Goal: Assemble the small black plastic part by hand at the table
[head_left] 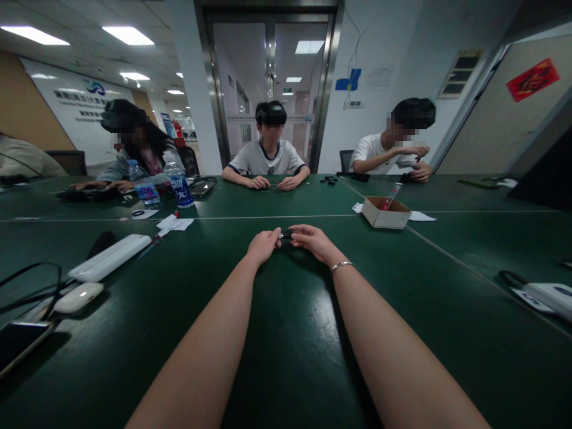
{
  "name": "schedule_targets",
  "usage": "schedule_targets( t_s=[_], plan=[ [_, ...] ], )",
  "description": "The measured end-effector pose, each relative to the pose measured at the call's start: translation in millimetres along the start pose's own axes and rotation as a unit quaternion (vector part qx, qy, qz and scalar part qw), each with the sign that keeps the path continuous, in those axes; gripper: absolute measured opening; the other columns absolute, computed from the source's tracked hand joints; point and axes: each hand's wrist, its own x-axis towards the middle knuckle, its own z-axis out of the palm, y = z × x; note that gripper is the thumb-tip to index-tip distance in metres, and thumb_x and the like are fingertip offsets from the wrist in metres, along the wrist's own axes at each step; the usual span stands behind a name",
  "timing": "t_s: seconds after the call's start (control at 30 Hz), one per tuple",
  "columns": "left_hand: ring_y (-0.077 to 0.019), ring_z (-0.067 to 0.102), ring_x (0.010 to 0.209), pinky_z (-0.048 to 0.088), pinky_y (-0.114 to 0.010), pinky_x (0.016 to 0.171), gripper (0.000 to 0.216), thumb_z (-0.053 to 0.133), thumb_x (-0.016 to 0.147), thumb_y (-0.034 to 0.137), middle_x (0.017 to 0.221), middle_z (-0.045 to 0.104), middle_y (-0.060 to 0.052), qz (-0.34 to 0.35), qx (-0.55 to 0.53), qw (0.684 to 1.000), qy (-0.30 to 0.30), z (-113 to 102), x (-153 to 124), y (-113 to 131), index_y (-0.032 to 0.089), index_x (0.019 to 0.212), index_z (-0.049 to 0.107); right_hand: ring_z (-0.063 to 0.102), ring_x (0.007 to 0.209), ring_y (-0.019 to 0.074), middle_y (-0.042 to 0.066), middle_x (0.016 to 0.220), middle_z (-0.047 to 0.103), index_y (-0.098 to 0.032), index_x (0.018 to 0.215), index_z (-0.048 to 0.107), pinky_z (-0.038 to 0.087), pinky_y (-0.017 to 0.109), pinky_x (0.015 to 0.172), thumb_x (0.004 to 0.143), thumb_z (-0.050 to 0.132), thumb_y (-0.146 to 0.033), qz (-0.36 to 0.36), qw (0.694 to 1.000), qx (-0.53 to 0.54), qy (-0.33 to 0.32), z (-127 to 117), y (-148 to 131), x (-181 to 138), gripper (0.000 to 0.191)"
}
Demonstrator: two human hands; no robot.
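Both my arms stretch forward over the dark green table (286,333). My left hand (263,245) and my right hand (314,241) meet at the table's middle, fingers curled and pinched on a small black object (286,234) held between them. The object is mostly hidden by my fingertips and too small to name. A thin silver bracelet (341,266) circles my right wrist.
A small cardboard box (385,213) with a red-tipped pen stands ahead right. A white power strip (109,257), a white mouse (78,298) and a phone (20,342) lie left. Two water bottles (179,186) stand far left. Three people sit across the table.
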Motion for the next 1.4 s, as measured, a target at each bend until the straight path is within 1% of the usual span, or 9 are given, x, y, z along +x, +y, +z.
schedule_targets(
  t_s=[0.1,0.27,0.37,0.43,0.57,0.67,0.9,1.2,1.4],
  plan=[
    [-0.0190,0.060,0.071,0.044,-0.029,0.069,0.045,0.043,0.086,0.058,0.080,0.067,-0.004,0.010,-0.007,1.000,0.010,0.4,1.2,-1.6,0.020,0.077,0.065,0.066,0.069,0.0100,0.004,0.083,0.070,-0.015,0.094,0.071,0.056,0.016,0.064,0.077,0.069,0.000,-0.001,1.000,-0.001,-0.002,0.2,-1.0,-0.9,0.023],
    [-0.0199,0.060,0.072,0.044,-0.030,0.070,0.058,0.030,0.089,0.062,0.077,0.067,-0.006,0.002,-0.021,1.000,-0.002,2.6,5.2,-6.6,0.019,0.072,0.064,0.067,0.070,0.0106,0.004,0.085,0.070,-0.015,0.095,0.070,0.056,0.017,0.064,0.076,0.070,-0.001,0.003,1.000,-0.003,-0.002,0.0,-1.7,-1.1,0.024],
    [-0.0193,0.059,0.074,0.043,-0.029,0.071,0.041,0.045,0.085,0.055,0.080,0.067,-0.004,0.017,-0.019,1.000,0.007,2.8,4.4,-6.2,0.020,0.075,0.063,0.067,0.071,0.0111,0.004,0.085,0.070,-0.015,0.095,0.071,0.057,0.018,0.065,0.076,0.069,-0.001,0.003,1.000,-0.002,-0.001,-0.6,-0.9,-0.5,0.023],
    [-0.0191,0.059,0.075,0.042,-0.028,0.067,0.033,0.049,0.083,0.051,0.084,0.068,-0.002,0.008,-0.032,0.999,0.014,1.7,2.2,-3.4,0.021,0.079,0.063,0.066,0.070,0.0108,0.005,0.085,0.070,-0.015,0.095,0.071,0.057,0.018,0.064,0.076,0.071,-0.002,0.000,1.000,-0.001,-0.002,-1.3,-0.1,0.1,0.023],
    [-0.0199,0.059,0.076,0.041,-0.028,0.064,0.039,0.041,0.088,0.050,0.085,0.067,-0.004,-0.007,-0.024,1.000,-0.001,-1.7,-2.1,3.6,0.021,0.076,0.064,0.067,0.070,0.0110,0.004,0.084,0.070,-0.015,0.094,0.071,0.057,0.018,0.063,0.075,0.073,-0.003,-0.004,1.000,-0.002,-0.008,-2.3,0.8,0.8,0.023],
    [-0.0194,0.059,0.076,0.042,-0.028,0.068,0.035,0.045,0.086,0.047,0.082,0.067,-0.004,0.006,-0.019,1.000,-0.001,-1.4,-1.7,3.0,0.020,0.076,0.065,0.067,0.070,0.0110,0.003,0.084,0.070,-0.016,0.094,0.072,0.057,0.017,0.063,0.074,0.073,-0.003,-0.006,1.000,-0.001,-0.009,-2.1,0.9,0.6,0.024],
    [-0.0169,0.058,0.078,0.044,-0.027,0.072,0.018,0.065,0.077,0.036,0.082,0.065,-0.001,0.048,-0.064,0.996,0.042,3.8,1.6,-7.6,0.019,0.083,0.064,0.067,0.067,0.0105,0.004,0.082,0.070,-0.014,0.093,0.071,0.056,0.016,0.062,0.076,0.068,0.001,0.004,1.000,0.004,0.005,0.3,-0.2,0.0,0.023],
    [-0.0132,0.056,0.072,0.044,-0.026,0.069,0.016,0.068,0.071,0.025,0.082,0.063,0.000,0.103,-0.105,0.988,0.043,1.8,-4.1,-2.9,0.018,0.083,0.059,0.065,0.061,0.0100,0.006,0.075,0.070,-0.012,0.088,0.071,0.056,0.015,0.057,0.078,0.074,-0.003,0.019,1.000,0.018,0.015,0.6,-0.6,2.5,0.014],
    [-0.0126,0.055,0.069,0.044,-0.025,0.066,0.018,0.068,0.068,0.023,0.080,0.061,0.001,0.106,-0.128,0.985,0.038,2.8,-3.5,-3.1,0.018,0.082,0.056,0.063,0.057,0.0101,0.004,0.067,0.067,-0.012,0.090,0.071,0.053,0.015,0.054,0.079,0.077,-0.012,0.014,1.000,-0.001,0.005,-0.7,1.0,4.3,0.013]
  ],
)
